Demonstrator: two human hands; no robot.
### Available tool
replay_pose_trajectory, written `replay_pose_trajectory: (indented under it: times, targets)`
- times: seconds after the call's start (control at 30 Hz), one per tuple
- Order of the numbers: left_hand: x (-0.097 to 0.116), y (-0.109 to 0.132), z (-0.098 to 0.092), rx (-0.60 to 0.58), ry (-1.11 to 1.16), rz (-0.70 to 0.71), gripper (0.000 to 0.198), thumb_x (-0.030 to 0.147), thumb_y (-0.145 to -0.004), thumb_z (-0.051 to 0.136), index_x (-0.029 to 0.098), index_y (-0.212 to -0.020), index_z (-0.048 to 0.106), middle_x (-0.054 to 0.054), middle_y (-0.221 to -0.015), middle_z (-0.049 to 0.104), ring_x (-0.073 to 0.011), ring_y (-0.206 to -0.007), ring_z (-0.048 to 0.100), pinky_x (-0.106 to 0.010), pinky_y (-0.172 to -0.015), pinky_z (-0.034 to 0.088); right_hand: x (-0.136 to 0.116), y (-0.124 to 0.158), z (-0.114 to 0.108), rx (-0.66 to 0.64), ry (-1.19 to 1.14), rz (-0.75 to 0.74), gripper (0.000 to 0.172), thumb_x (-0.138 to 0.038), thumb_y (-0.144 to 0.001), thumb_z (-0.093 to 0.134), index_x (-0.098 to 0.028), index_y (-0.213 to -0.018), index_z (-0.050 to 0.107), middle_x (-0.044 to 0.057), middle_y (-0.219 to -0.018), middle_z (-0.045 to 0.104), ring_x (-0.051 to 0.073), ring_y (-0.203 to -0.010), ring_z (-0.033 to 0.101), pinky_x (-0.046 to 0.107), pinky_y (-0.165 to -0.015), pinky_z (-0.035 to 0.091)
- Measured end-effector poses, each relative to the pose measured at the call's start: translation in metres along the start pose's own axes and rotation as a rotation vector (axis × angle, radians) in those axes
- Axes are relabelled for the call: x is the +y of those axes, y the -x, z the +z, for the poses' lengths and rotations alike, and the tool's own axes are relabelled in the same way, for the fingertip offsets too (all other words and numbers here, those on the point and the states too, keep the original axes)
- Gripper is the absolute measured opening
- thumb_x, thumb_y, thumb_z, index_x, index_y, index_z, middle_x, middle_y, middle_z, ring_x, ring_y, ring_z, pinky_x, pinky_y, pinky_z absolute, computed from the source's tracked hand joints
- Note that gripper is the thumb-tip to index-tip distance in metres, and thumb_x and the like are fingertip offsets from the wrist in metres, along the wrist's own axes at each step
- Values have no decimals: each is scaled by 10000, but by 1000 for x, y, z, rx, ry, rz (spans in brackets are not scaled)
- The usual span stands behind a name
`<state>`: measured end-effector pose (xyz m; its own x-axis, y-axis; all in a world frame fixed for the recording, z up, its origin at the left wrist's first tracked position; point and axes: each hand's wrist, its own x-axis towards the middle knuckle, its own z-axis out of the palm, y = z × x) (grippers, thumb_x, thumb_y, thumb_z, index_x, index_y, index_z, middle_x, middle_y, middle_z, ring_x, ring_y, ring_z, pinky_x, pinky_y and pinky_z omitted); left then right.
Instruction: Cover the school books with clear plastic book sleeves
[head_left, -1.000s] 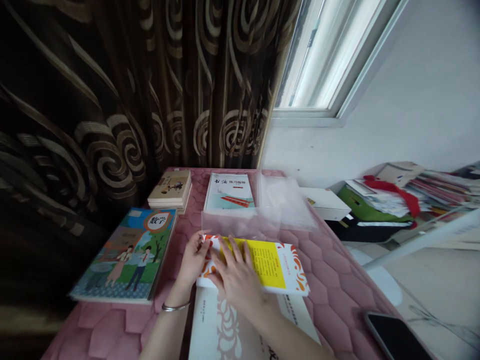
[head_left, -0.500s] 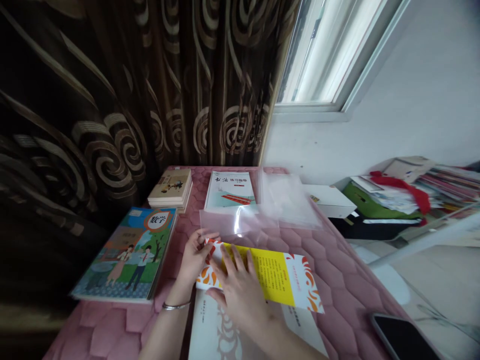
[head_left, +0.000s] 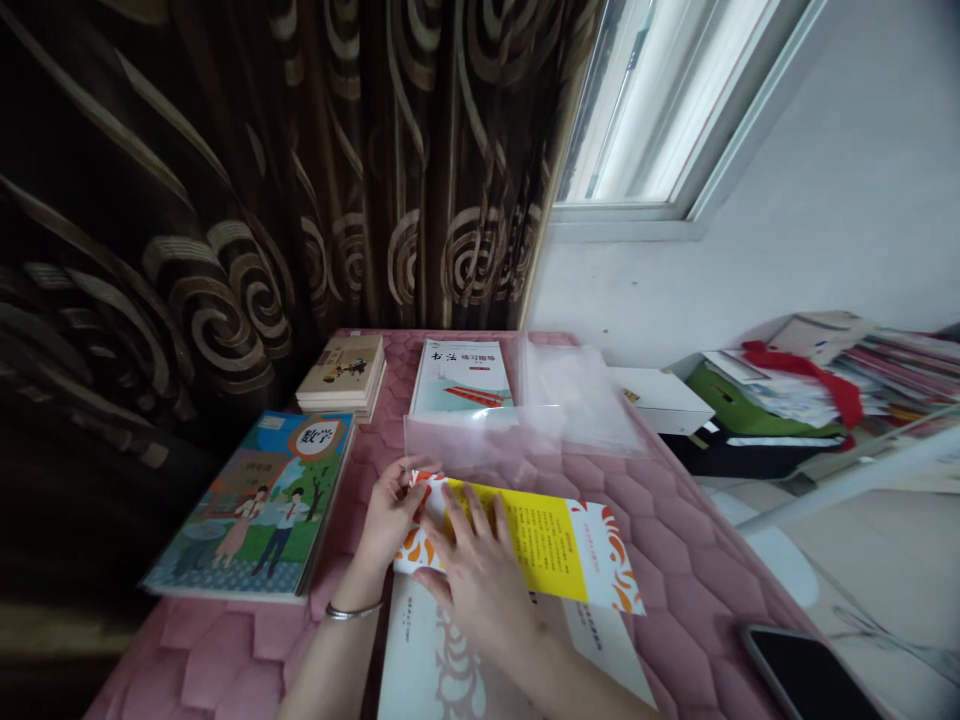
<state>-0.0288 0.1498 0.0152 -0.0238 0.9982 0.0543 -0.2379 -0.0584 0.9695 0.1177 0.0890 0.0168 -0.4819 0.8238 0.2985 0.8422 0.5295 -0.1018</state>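
Observation:
A pale grey book [head_left: 420, 640] with a leafy scroll pattern lies at the near middle. Across its far end runs a yellow and white printed strip [head_left: 551, 545] with orange leaf shapes. My right hand [head_left: 484, 575] rests flat on this strip, fingers spread. At the far left corner, my left hand [head_left: 390, 510], with a bracelet above the wrist, pinches the book's edge between thumb and curled fingers. Beyond the book stretches a clear plastic sheet [head_left: 480, 440], its near edge close to my left fingertips. Whether those fingers also grip the sheet cannot be seen.
Left stand a stack of textbooks [head_left: 262, 510] and smaller tan books [head_left: 345, 370]. A white calligraphy book [head_left: 461, 375] and more clear plastic covers [head_left: 574, 395] lie behind. A phone [head_left: 806, 670] sits near right, a white box [head_left: 664, 400] past the pink quilted surface [head_left: 682, 560].
The clear sheet's glare has shifted and its far edge sits slightly higher. The printed strip's right end has risen slightly in view. Both hands keep nearly the same place.

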Motion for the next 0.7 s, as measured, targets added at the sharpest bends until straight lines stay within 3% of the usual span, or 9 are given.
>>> replay_pose_trajectory:
  times: [0.2,0.5,0.7]
  targets:
    - [-1,-2,0,9,65,13,407,308,-670,793,174,-998,593,-139,-1059,742,-257,-991,704,-405,-948,497,-3,3,1,-23,-22,-7,564,-462,-895,576,-317,-1424,440,132,-1505,413,399,-1359,362,669,-1058,254]
    - [-1,1,0,-6,-7,5,371,310,-710,759,170,-1031,634,-130,-1056,746,-244,-977,704,-319,-814,539,-3,2,2,4,12,41,572,-459,-895,575,-305,-1431,445,123,-1546,348,411,-1385,317,675,-1064,241]
    - [1,2,1,8,-14,-28,407,365,-681,779,184,-1024,656,-105,-982,759,-229,-866,712,-310,-747,541,0,0,3,31,14,26,596,-457,-892,582,-288,-1442,428,141,-1552,328,414,-1395,295,684,-1074,217]
